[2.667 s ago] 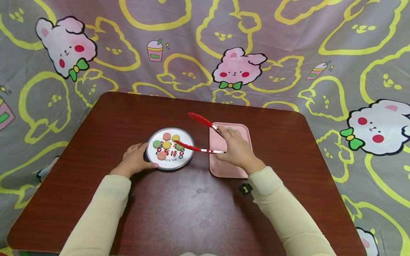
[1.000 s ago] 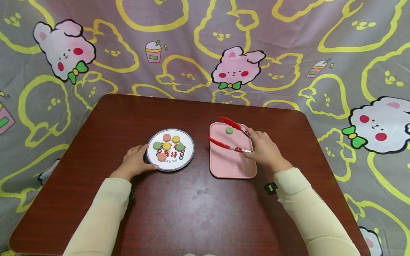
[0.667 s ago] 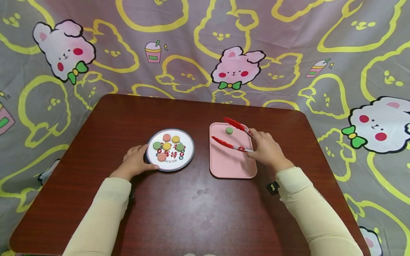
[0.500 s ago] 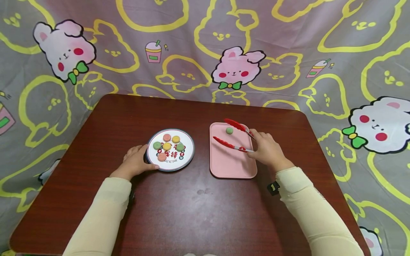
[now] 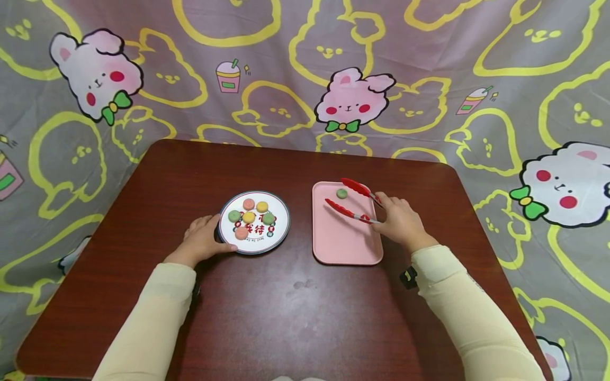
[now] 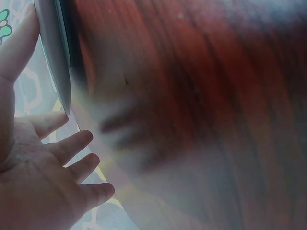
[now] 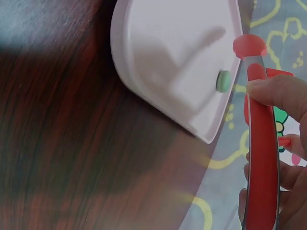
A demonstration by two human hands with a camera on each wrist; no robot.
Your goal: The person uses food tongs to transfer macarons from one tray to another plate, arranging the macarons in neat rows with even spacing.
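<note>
My left hand [image 5: 202, 241] rests against the left rim of a white plate [image 5: 274, 237] with a blue edge and red lettering. Its fingers are spread and relaxed, the thumb along the near rim. On the plate lie several macarons, among them a pink macaron [image 5: 241, 233], a yellow macaron [image 5: 249, 217] and a green macaron [image 5: 234, 216]. My right hand [image 5: 404, 223] grips red-tipped tongs [image 5: 339, 207], spread apart over a pink tray [image 5: 345, 246] with nothing between the tips. One green macaron [image 5: 342, 193] sits near the tray's far edge, left of the tong tips.
Plate and tray stand side by side on a dark red-brown wooden table [image 5: 286, 317], with a gap between them. A patterned cloth [image 5: 281, 47] hangs behind the table and at its sides.
The right hand has carried the tongs rightward from over the plate to over the tray's right side, uncovering the green macaron there. The left hand stays at the plate.
</note>
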